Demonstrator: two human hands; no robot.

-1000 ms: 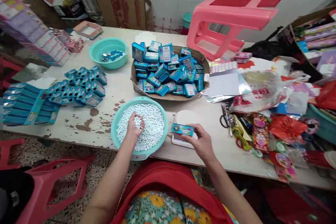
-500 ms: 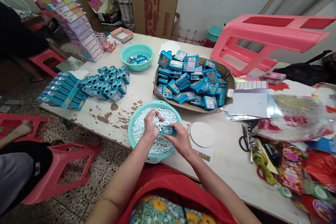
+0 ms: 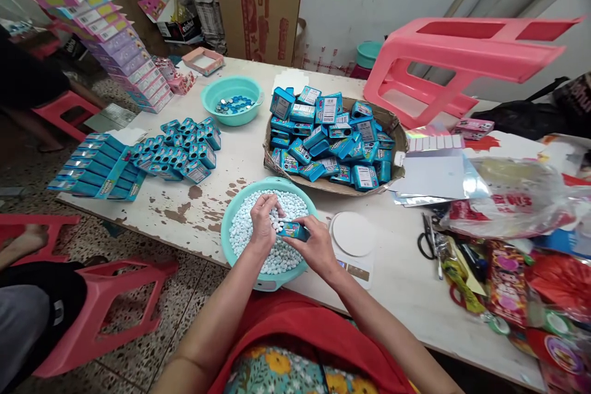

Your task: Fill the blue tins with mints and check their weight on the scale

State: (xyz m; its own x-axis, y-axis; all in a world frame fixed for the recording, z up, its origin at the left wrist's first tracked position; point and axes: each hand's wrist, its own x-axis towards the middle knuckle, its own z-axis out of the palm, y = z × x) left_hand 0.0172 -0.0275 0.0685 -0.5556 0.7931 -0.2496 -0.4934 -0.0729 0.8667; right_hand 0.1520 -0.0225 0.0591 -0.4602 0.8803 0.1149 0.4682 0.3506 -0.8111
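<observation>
Over a turquoise basin (image 3: 229, 252) full of small white candies (image 3: 282, 258), both hands meet close together. My left hand (image 3: 264, 220) is cupped around some of the white candies, its fingers curled. In my right hand (image 3: 318, 243) a small blue candy box (image 3: 294, 231) is pinched between thumb and fingers, lying on its side with one end facing the left palm. Candies sit right at that end of the box. Just right of the basin stands a white kitchen scale (image 3: 353, 234) with a round plate.
A cardboard tray (image 3: 335, 188) heaped with blue boxes lies behind the basin. More blue boxes (image 3: 184, 148) stand left, near a basin (image 3: 207, 98) of blue pieces. Scissors (image 3: 427, 237), bags and a pink stool (image 3: 462, 55) are right. A seated person (image 3: 37, 314) is left.
The view has shifted slightly, so the table's things sit a bit further left. Both hands keep nearly the same pose, with the box still against the cupped left hand.
</observation>
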